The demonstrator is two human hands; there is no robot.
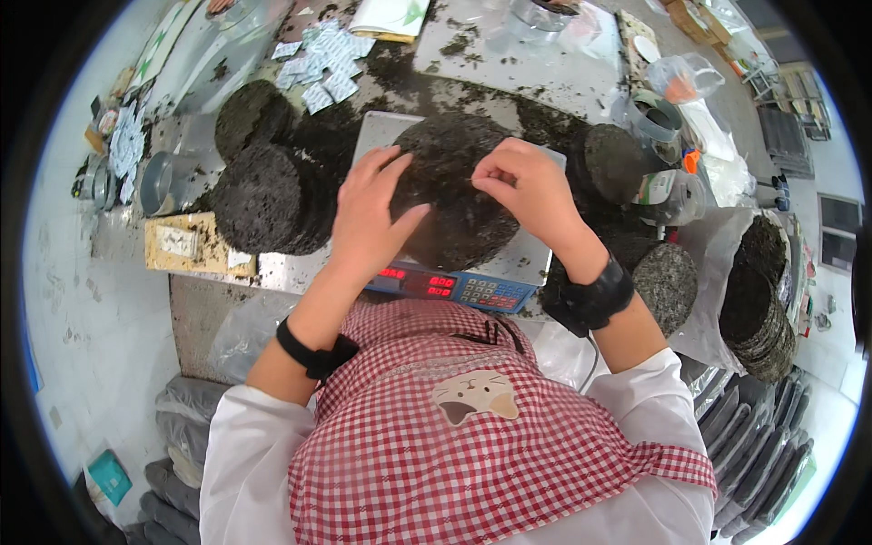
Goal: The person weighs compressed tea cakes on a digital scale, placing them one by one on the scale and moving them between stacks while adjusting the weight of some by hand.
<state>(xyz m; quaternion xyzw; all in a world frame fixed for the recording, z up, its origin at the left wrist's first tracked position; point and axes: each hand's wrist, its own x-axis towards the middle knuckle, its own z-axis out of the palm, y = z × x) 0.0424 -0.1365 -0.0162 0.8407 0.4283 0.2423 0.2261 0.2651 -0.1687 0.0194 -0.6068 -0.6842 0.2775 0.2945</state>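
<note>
A dark round cake of what looks like dried seaweed (pixel 453 204) lies on the steel plate of a digital scale (pixel 535 245), overhanging its front edge. My left hand (pixel 371 204) is at the cake's left side, fingers spread, the fingertips and thumb over its rim. Above the cake's right part, my right hand (pixel 528 184) has thumb and forefinger pinched on a thin pale strand (pixel 475 179), hard to make out. Red digits glow on the scale's display (pixel 439 286), beside its keypad (pixel 490 291).
Stacked dark cakes (pixel 257 197) stand left of the scale, and others (pixel 664 286) to its right. White sachets (pixel 327 61) lie behind. A wooden board (pixel 197 244) is at front left. Clear plastic jars (pixel 671 197) and an opened bag of cakes (pixel 702 272) flank the right.
</note>
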